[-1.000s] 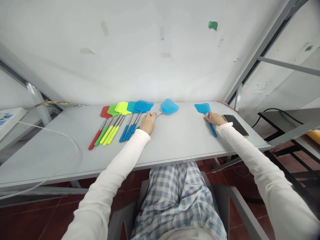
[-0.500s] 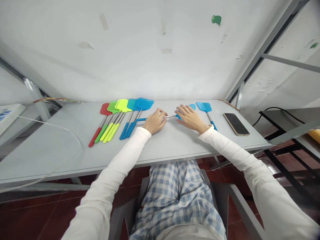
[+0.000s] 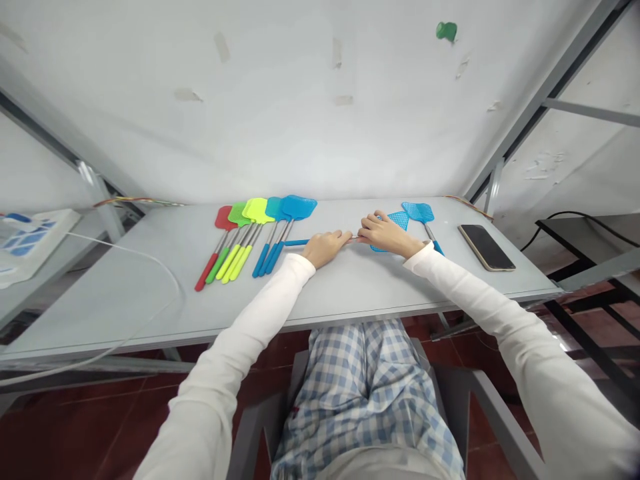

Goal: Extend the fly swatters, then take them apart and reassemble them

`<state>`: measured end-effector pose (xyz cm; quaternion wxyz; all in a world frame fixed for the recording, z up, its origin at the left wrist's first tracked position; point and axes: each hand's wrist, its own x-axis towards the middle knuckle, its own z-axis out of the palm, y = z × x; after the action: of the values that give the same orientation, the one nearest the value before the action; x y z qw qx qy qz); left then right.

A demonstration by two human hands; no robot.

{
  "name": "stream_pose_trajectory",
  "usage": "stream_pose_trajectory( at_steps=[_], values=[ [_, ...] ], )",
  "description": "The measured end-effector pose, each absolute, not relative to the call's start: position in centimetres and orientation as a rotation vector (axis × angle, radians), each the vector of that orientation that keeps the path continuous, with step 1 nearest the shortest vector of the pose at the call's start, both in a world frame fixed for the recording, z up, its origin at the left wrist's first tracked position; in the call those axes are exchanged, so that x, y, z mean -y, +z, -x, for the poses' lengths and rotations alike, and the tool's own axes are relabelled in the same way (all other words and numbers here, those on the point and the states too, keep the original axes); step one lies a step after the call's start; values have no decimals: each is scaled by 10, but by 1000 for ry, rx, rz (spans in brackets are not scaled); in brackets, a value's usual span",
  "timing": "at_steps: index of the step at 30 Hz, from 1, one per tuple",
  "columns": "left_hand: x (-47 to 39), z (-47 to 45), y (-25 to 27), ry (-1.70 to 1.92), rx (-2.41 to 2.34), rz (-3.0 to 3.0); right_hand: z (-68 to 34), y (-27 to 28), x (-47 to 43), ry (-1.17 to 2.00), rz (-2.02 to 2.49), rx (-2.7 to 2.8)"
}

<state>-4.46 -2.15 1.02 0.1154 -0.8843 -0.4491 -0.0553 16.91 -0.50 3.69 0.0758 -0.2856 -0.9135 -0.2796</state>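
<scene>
A blue fly swatter (image 3: 399, 219) lies sideways across the grey table between my two hands. My left hand (image 3: 326, 248) is closed around its metal shaft, and the blue handle sticks out to the left of my fingers. On the shaft close to the blue mesh head, my right hand (image 3: 383, 233) is closed too, hiding part of that head. Only a short piece of bare shaft shows between the hands. Just right of my right hand lies another blue fly swatter (image 3: 419, 212), its handle toward me.
Left of my hands, several fly swatters lie side by side: a red one (image 3: 206, 272), green, yellow and blue ones (image 3: 298, 207). A phone (image 3: 486, 247) rests at the table's right end. A white cable (image 3: 150, 259) crosses the left end of the table (image 3: 125, 293).
My hands have come closer together along the shaft, and more of the swatter's mesh head shows behind my right hand. My right fingers have gone from spread to closed. The view has shifted slightly left.
</scene>
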Motion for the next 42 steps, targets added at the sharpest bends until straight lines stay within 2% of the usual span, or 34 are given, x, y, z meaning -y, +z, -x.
stream_pose_trajectory(
  at_steps=[12,17,20,24,31,37,42],
  values=[
    [26,53,31,-258,1439,2611,-190,47,5,-578,963,2705],
    [10,103,33,-325,1813,2297,-262,62,-4,-848,1297,2375],
    [7,105,31,-410,1731,2366,-275,63,-1,-889,1184,2477],
    [14,84,26,-513,1556,2505,-232,53,-2,-719,1112,2555],
    [20,79,21,-459,1502,2573,-169,28,-31,-259,1121,2704],
    [20,76,24,-419,1498,2618,-172,14,-28,-149,1129,2611],
    [20,72,22,-391,1530,2613,-204,16,-16,5,1620,2520]
  ],
)
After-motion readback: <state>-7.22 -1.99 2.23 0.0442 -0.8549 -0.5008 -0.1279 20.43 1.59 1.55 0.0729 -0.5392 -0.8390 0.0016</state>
